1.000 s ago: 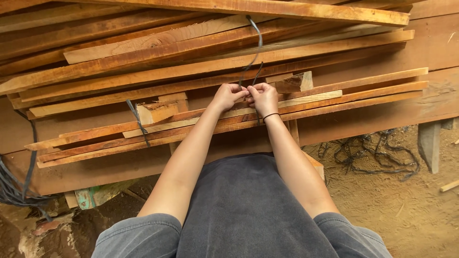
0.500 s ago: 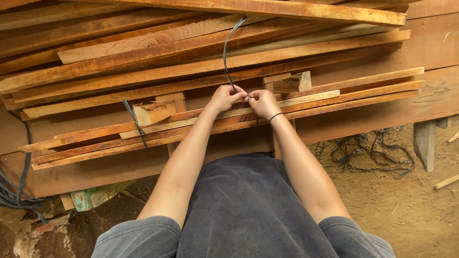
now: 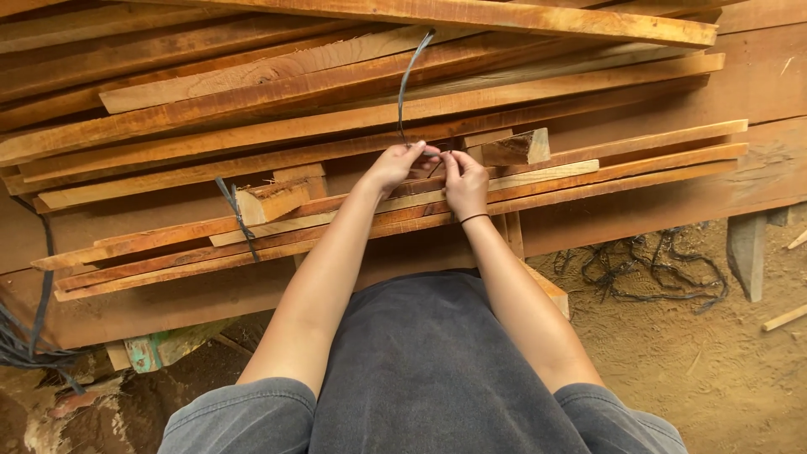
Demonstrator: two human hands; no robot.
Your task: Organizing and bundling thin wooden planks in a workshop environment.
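My left hand (image 3: 393,165) and my right hand (image 3: 464,180) meet over a bundle of thin reddish wood slats (image 3: 588,168) that lies across a stack of planks. Both hands pinch a dark strap (image 3: 407,80) where it wraps the bundle. Its free end curves up and away over the planks above my left hand. A thin dark band sits on my right wrist. A second dark strap (image 3: 238,215) binds the same bundle further left, next to a short wood block (image 3: 267,200).
Long rough planks (image 3: 336,84) fill the upper view. A short block (image 3: 517,149) sits just right of my hands. A tangle of dark straps (image 3: 647,269) lies on the sandy ground at right, and more straps (image 3: 34,336) hang at left.
The strap's free end has swung from the right side over to the left of my hands and now stands up. My hands have stayed at the same spot on the bundle.
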